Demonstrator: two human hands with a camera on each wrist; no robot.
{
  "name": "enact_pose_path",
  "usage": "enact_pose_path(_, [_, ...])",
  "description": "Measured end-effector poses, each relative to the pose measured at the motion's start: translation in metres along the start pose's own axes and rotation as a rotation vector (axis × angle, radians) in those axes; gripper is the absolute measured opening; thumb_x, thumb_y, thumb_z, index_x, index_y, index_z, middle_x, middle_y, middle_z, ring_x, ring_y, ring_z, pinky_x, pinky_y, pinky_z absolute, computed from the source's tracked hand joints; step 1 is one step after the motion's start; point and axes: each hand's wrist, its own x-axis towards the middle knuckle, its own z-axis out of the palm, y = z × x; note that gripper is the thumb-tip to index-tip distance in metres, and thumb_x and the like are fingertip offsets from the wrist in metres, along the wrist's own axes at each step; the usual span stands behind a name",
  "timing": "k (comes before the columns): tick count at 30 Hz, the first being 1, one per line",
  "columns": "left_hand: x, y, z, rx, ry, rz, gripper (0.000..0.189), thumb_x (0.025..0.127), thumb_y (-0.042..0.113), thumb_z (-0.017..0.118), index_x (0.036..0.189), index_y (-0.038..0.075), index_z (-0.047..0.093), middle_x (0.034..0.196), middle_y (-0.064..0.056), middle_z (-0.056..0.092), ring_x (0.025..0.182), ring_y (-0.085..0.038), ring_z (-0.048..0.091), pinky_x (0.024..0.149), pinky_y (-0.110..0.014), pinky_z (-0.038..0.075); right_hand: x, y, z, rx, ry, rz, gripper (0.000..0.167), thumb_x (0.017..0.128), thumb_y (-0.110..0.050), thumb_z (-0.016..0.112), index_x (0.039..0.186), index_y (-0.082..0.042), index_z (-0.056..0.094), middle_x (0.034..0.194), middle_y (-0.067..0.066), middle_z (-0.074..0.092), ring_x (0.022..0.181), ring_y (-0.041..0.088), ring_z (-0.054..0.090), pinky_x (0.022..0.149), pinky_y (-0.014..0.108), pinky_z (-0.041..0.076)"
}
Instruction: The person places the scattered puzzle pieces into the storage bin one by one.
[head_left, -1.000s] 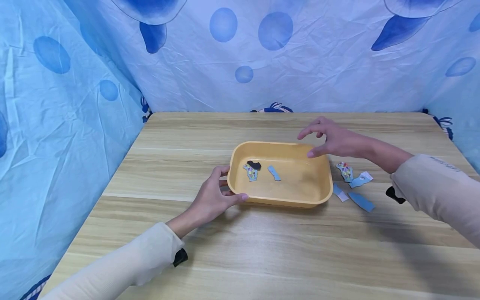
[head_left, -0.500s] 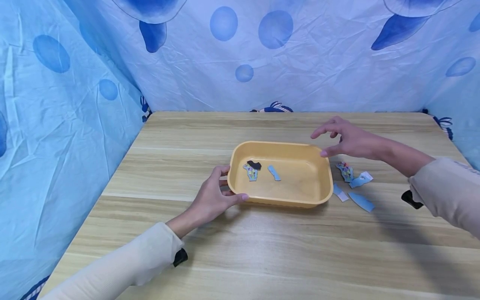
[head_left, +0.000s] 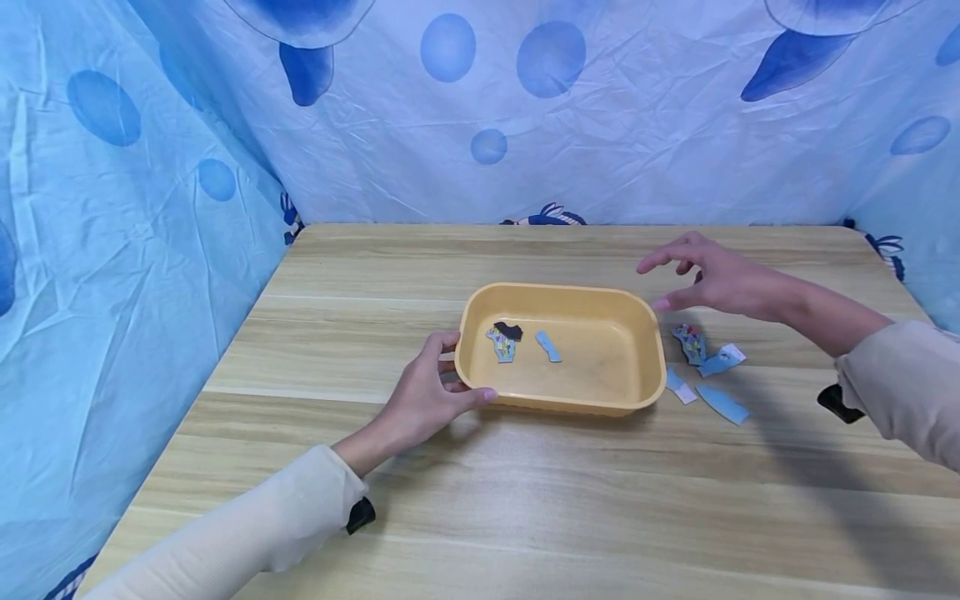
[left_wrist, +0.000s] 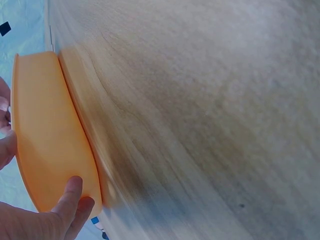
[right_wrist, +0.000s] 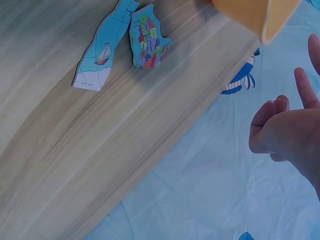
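A yellow plastic tray (head_left: 600,367) sits on the table, its left front corner gripped by my left hand (head_left: 422,396). The thumb lies at the front rim and the fingers are against the left end. Inside the tray are a black puzzle piece (head_left: 510,332), a colourful map puzzle piece (head_left: 502,348) and a slim blue puzzle piece (head_left: 549,347). My right hand (head_left: 720,279) hovers by the tray's back right corner, fingers loosely bent, holding nothing. In the right wrist view, a sailboat puzzle piece (right_wrist: 102,52) and another map puzzle piece (right_wrist: 147,40) lie on the wood.
Right of the tray lie several loose puzzle pieces, among them a curved blue piece (head_left: 722,403) and a blue-and-white piece (head_left: 681,386). The wooden table (head_left: 540,500) is bordered at the back and sides by a blue patterned curtain (head_left: 420,183).
My right hand has drawn back to the right, from over the tray's back right part to its corner. The left hand, the tray and the puzzle pieces have stayed put.
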Motion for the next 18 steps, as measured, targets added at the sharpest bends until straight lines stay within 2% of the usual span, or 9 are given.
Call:
enact_pose_path(8, [0.0,0.0,0.0,-0.002,-0.005,-0.011,0.088,0.071,0.02,0.087,0.141,0.009,0.035,0.132,-0.011,0.05,0.112,-0.025,0.061,0.084,-0.025,0.057,-0.006,0.009,-0.002,-0.019,0.003,0.028,0.05,0.086,-0.019,0.074,0.132,-0.015,0.055,0.131,0.012,0.034,0.114,0.033,0.034,0.089,0.047,0.038])
enact_pose_path(18, [-0.001,-0.001,0.0,-0.006,-0.002,-0.005,0.088,0.071,0.021,0.087,0.141,0.009,0.036,0.132,-0.011,0.051,0.112,-0.025,0.061,0.084,-0.026,0.057,-0.013,0.018,-0.005,-0.022,0.011,0.035,0.052,0.087,-0.022,0.073,0.134,-0.014,0.052,0.135,0.013,0.032,0.114,0.033,0.034,0.086,0.046,0.038])
